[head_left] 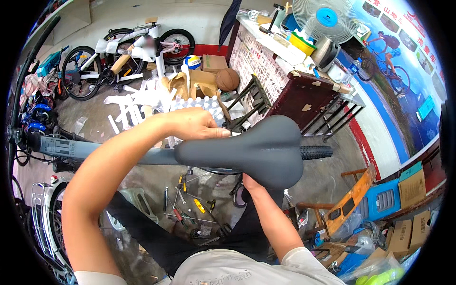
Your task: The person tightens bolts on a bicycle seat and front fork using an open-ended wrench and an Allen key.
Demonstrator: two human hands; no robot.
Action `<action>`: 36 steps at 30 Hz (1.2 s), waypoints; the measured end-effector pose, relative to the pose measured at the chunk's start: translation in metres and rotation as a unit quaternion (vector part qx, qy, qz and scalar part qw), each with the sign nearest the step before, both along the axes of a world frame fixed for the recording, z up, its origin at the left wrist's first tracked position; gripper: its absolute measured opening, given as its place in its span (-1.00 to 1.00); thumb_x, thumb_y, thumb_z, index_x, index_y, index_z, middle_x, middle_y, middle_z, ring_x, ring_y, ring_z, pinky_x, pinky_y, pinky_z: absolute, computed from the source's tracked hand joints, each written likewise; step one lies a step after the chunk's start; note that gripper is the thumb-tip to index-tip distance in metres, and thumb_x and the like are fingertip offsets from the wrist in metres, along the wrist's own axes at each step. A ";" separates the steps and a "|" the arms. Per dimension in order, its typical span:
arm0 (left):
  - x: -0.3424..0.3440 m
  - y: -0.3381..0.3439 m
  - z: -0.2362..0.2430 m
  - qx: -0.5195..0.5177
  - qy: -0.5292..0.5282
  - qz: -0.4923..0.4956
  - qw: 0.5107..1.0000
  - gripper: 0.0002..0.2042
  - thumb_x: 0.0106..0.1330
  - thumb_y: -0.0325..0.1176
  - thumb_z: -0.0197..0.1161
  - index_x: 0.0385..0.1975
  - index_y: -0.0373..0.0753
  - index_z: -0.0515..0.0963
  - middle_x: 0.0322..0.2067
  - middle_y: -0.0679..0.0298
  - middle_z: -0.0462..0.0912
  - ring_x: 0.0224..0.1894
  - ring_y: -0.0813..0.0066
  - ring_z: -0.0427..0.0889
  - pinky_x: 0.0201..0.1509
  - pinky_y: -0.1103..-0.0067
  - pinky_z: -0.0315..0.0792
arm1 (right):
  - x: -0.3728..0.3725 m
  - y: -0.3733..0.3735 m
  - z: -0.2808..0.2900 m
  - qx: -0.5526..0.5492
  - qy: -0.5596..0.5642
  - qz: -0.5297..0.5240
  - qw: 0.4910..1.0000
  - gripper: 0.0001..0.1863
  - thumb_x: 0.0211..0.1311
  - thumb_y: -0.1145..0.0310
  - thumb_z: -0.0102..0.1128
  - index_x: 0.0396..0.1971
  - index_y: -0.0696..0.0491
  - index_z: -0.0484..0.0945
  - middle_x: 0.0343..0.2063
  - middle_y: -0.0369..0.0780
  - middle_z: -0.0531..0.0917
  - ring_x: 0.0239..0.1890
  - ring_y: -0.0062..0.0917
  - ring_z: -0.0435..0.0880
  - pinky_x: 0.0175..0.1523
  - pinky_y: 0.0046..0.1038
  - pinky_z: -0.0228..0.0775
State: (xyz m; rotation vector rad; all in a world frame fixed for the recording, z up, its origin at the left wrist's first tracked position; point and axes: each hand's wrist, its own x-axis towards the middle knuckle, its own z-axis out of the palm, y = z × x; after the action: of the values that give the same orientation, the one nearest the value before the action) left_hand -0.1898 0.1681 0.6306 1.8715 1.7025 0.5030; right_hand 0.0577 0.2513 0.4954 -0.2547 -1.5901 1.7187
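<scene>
A dark grey bicycle saddle (pixel 266 152) sits on a bike, its narrow nose toward the left and its broad rear over the knobbly tyre (pixel 316 152). The grey frame tube (pixel 156 156) runs leftward from under the nose. My left hand (pixel 197 124) is on the far side of the saddle with its fingers curled in and its thumb along the saddle's edge; what lies inside the fingers is hidden. From the near side my right hand (pixel 249 181) reaches beneath the saddle's rear. Only the wrist part shows, and its fingers are covered by the saddle.
Hand tools, among them a red-handled screwdriver (pixel 178 214), lie on the floor between my legs. Beyond the bike are a basketball (pixel 227 80), cardboard and white foam wrapping. A counter (pixel 304 95) stands far right, with a wooden chair (pixel 349 204) nearer. Other bikes stand left.
</scene>
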 end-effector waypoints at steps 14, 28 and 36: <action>0.053 0.034 0.060 -0.159 0.300 -0.077 0.937 -0.46 0.48 0.04 -0.02 -0.38 -0.32 0.73 -0.40 -0.05 0.72 -0.23 -0.02 0.72 -0.06 0.19 0.54 | 0.004 -0.004 0.008 -0.022 -0.010 0.009 1.000 -0.65 0.44 0.24 0.16 0.05 0.17 0.49 -0.01 -0.13 0.60 0.03 -0.54 0.58 0.11 -0.50 0.46; 0.063 0.011 0.065 -0.159 0.265 -0.031 0.950 -0.34 0.54 0.12 -0.12 -0.26 -0.45 0.70 -0.22 -0.21 0.71 -0.07 -0.19 0.68 0.11 0.11 0.49 | 0.010 -0.017 0.018 -0.087 -0.005 0.025 0.996 -0.65 0.45 0.26 0.15 0.05 0.19 0.51 -0.04 -0.10 0.64 -0.02 -0.51 0.64 0.09 -0.49 0.50; 0.065 -0.011 0.064 -0.151 0.228 -0.001 0.962 -0.40 0.52 0.02 -0.08 -0.45 -0.42 0.70 -0.41 -0.16 0.70 -0.26 -0.19 0.70 -0.07 0.14 0.56 | -0.007 -0.036 0.043 -0.189 0.059 0.043 0.979 -0.66 0.45 0.28 0.14 0.05 0.21 0.51 -0.06 -0.08 0.65 -0.04 -0.49 0.67 0.07 -0.48 0.52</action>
State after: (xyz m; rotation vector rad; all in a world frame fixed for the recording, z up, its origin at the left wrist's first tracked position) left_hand -0.1246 0.1574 0.6949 1.8509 1.9297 -0.2048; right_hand 0.0511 0.2158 0.5389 -0.2682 -1.1969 2.0586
